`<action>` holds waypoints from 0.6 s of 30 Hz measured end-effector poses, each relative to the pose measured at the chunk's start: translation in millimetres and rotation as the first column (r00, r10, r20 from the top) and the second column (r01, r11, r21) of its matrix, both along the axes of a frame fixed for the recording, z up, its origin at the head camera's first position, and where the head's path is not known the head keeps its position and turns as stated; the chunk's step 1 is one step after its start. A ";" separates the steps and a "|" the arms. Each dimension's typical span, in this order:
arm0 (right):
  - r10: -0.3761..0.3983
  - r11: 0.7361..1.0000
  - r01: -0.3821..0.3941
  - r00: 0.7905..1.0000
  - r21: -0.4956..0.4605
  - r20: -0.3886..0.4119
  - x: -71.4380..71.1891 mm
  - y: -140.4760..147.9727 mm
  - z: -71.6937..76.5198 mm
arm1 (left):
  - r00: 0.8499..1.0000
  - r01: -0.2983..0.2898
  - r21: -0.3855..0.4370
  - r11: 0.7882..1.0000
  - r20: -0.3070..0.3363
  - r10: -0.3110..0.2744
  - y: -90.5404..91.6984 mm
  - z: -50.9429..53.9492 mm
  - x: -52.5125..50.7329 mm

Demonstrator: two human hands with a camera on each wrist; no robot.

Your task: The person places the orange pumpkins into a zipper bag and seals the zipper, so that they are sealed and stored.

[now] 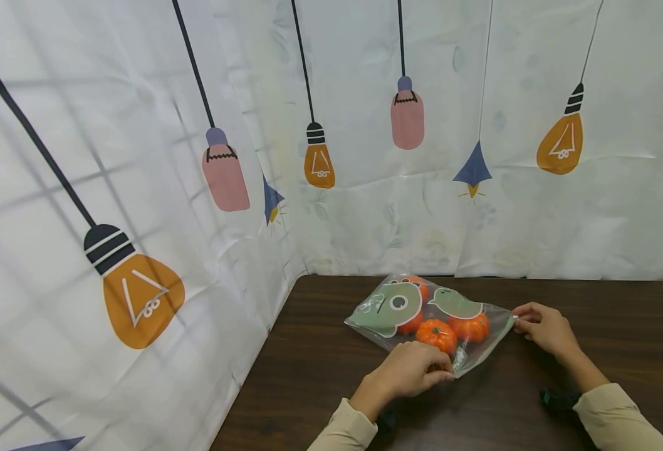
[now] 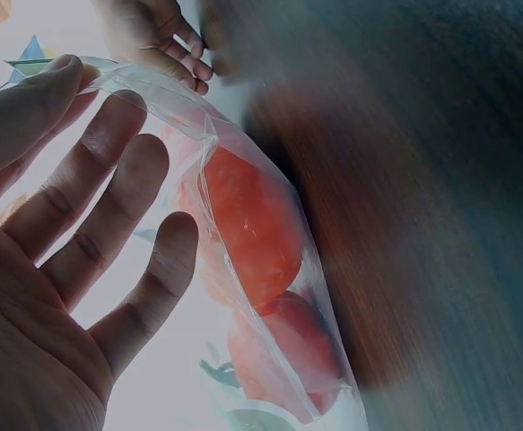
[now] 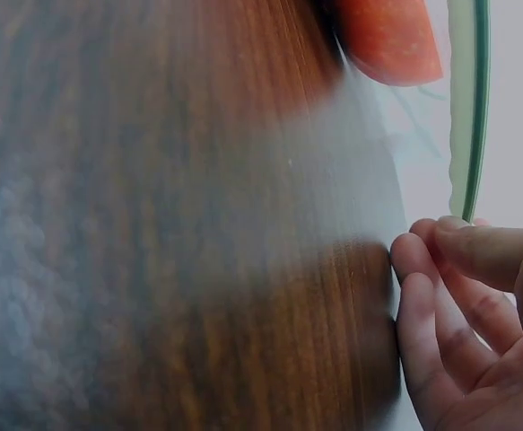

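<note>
A clear zip bag (image 1: 497,319) with green cartoon animal prints lies on the table, holding several small orange pumpkins (image 1: 436,336). My left hand (image 1: 413,369) pinches the bag's near corner between thumb and index finger; in the left wrist view the other fingers of this hand (image 2: 91,233) are spread beside the plastic. At the bag's right corner, my right hand (image 1: 548,329) pinches the end of the closure strip. The right wrist view shows that green strip (image 3: 467,117) running into the thumb and index finger of the right hand (image 3: 476,314). Pumpkins (image 2: 252,233) show through the plastic.
The dark wooden table (image 1: 303,363) meets a white curtain (image 1: 365,225) printed with hanging lamps, along its back and left edges. Dark bands (image 1: 558,399) sit at both wrists, by the beige sleeves (image 1: 619,416).
</note>
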State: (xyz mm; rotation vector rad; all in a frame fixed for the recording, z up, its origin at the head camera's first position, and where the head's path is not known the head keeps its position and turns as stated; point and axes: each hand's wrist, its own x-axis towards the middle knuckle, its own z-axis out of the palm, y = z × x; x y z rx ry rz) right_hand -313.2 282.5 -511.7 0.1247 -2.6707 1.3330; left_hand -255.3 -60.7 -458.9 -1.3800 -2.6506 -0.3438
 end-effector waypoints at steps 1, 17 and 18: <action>0.000 1.000 0.000 1.000 -0.004 0.006 0.2 0.3 0.3 | 1.000 0.000 -0.001 1.000 -0.001 0.000 0.1 0.2 0.0; 0.027 0.999 -0.025 0.996 -0.021 0.082 2.3 3.8 -0.3 | 1.000 -0.019 -0.002 1.000 -0.007 0.019 4.3 -4.3 0.4; 0.038 0.999 -0.036 0.996 -0.022 0.084 2.2 4.1 -0.2 | 1.000 -0.019 -0.003 1.000 -0.006 0.019 4.7 -4.6 0.5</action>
